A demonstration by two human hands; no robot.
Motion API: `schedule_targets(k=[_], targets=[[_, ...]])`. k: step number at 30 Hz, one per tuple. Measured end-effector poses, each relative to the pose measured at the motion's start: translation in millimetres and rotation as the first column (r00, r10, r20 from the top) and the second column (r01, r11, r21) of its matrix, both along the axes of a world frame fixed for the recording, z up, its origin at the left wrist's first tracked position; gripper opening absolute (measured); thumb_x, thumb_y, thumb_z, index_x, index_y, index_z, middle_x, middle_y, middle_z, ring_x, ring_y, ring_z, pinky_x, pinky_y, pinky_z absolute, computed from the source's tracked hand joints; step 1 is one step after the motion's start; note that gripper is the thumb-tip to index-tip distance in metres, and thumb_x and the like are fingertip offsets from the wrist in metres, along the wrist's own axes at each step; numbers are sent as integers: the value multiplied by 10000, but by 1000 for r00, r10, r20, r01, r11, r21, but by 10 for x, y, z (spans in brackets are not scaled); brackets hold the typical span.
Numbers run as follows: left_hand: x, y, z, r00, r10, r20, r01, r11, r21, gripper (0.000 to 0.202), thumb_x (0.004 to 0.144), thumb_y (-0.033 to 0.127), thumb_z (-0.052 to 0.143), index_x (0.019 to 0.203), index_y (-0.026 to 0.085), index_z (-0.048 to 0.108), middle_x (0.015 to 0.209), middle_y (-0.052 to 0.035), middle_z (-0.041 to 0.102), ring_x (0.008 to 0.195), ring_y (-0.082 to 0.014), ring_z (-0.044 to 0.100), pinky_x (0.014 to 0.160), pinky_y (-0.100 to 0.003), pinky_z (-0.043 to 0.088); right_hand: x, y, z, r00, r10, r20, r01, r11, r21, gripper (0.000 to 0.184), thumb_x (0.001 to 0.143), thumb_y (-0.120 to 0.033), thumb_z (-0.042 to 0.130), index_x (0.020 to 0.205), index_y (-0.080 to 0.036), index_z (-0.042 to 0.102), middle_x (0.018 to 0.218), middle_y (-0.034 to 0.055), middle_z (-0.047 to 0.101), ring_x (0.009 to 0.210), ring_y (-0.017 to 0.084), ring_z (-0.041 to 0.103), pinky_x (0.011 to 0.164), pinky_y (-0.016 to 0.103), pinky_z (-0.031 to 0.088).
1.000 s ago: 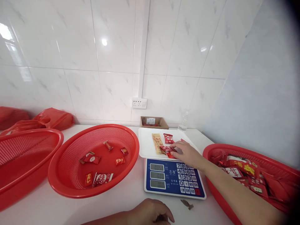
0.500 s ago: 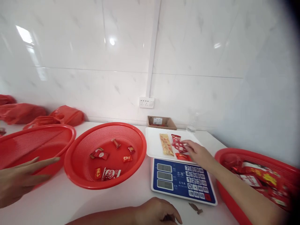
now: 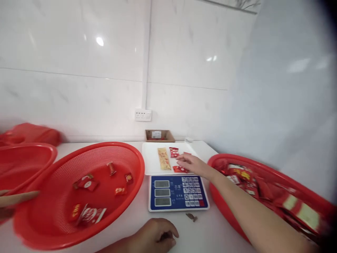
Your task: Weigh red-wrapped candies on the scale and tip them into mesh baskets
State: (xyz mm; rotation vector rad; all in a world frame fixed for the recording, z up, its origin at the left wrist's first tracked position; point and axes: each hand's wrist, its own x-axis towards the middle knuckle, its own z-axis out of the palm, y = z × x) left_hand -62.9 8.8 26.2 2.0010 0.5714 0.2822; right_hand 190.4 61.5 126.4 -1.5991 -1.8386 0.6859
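My right hand (image 3: 193,164) is over the white tray (image 3: 151,167) of a blue-faced weighing scale (image 3: 179,193). Its fingers are apart and bent, with red-wrapped sweets (image 3: 180,169) just beneath the fingertips; contact is hard to judge. Left of them lies a long yellow snack packet (image 3: 164,160), with a small red packet (image 3: 174,151) beside it. My left hand (image 3: 158,233) rests low on the table in front of the scale, loosely curled. A gap shows between finger and thumb, and nothing is seen in it. A small brown scrap (image 3: 191,216) lies nearby.
A red basket (image 3: 137,158) holding several sweets stands left; a fuller red basket (image 3: 218,160) stands right. Another red basket (image 3: 50,149) and another person's hand (image 3: 18,199) are far left. Behind are red bags (image 3: 37,135), a cardboard box (image 3: 170,136) and a clear bottle (image 3: 189,137).
The view has turned right, so everything shifts left. My right hand has moved off the polka-dot packet towards the tray's front. The red packets lie differently. My left hand stays loosely curled.
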Motion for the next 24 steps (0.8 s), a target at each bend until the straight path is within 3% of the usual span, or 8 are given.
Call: schedule_targets(k=[5,8,12,16,20,22,24], targets=[[19,3,14,999,5,-48,-7,1000,-31,238,799,249,516,976,154,645,880,-52,629,779,-151,571,695,-220,447,5,-82,94,996,86,-22,-88,985,-150,651,713,-492,645,1269,-192,489,1207,113,576,1105,224,535,958,391,407],[18,8,-21,999,1,-35,-2,1000,-29,239,802,258,515,974,153,642,882,-50,621,773,-147,558,696,-224,441,-20,-106,118,995,100,17,-96,983,-156,614,698,-372,681,1252,-177,503,1254,105,548,1139,215,512,976,367,395],[13,8,-53,1000,12,-15,-13,999,-53,248,815,286,505,982,157,637,864,-44,614,757,-139,549,684,-222,439,-30,-61,57,993,-23,114,25,1000,-13,339,789,-285,562,1102,-160,601,1144,89,615,1062,211,559,948,373,412],[9,-4,-45,1000,25,-15,-25,999,-39,251,805,280,515,986,167,647,883,-49,617,769,-143,553,696,-227,444,-11,23,-43,974,-175,143,155,978,140,291,797,-283,543,1059,-192,631,1146,70,623,1096,219,543,964,365,392],[-2,-9,-34,1000,5,-1,-5,999,-34,274,781,275,534,998,167,663,899,-61,627,750,-140,565,674,-214,448,50,116,-141,974,-227,-22,227,956,187,334,750,-325,581,1061,-204,589,1058,56,655,969,211,609,883,365,457],[-7,-3,-28,1000,-8,1,8,1000,-30,287,775,278,540,1008,165,665,903,-66,633,743,-139,569,664,-207,447,88,153,-175,960,-226,-165,252,955,154,390,744,-360,577,1104,-218,524,1030,45,655,887,195,635,783,352,509],[-13,2,-19,1000,-10,-3,10,1000,-24,293,776,285,542,1015,168,664,907,-65,637,750,-141,574,666,-206,449,109,160,-180,943,-257,-209,288,949,130,394,752,-373,564,1114,-239,485,1013,34,651,820,179,648,711,333,526]])
